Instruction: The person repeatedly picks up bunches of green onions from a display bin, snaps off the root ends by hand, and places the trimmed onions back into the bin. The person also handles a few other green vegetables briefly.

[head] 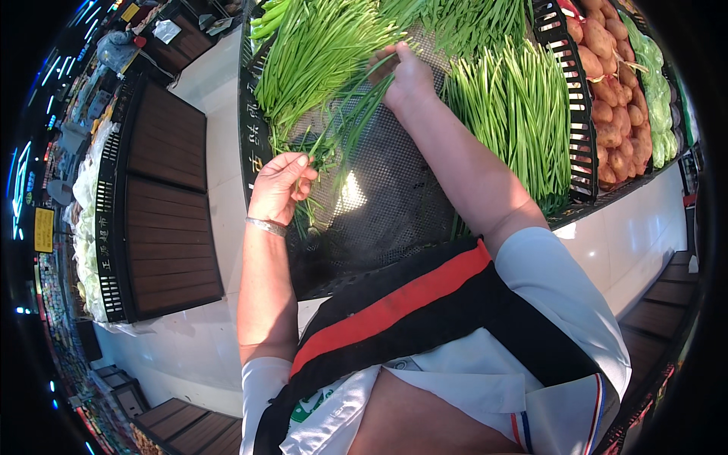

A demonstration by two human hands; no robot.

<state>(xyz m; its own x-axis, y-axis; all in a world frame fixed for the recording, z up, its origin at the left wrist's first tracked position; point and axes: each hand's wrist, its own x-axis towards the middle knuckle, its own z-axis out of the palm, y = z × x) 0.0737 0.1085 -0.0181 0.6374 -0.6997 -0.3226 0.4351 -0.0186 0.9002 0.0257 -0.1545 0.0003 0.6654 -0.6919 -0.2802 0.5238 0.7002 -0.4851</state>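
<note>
My right hand (pixel 410 79) holds a thin bunch of long green leafy stalks (pixel 364 111), which look like garlic chives and trail down toward the left. Lower left, my left hand (pixel 281 185) pinches thin green strands between thumb and fingers, with loose bits hanging below it. A silver-coloured bracelet (pixel 266 226) circles the left wrist. Beneath both hands lies a dark mesh mat (pixel 392 193) lining the display. A large heap of green stalks (pixel 324 51) lies beyond the left hand. To the right of my right forearm, another neat bundle of stalks (pixel 509 116) stands close.
A slotted black plastic divider (pixel 580 125) separates the greens from netted potatoes (pixel 611 114). Bagged green vegetables (pixel 654 85) lie farther right. Across the tiled aisle (pixel 219 142) at left stands a brown-panelled display stand (pixel 170 244). A person (pixel 116 51) is at the far upper left.
</note>
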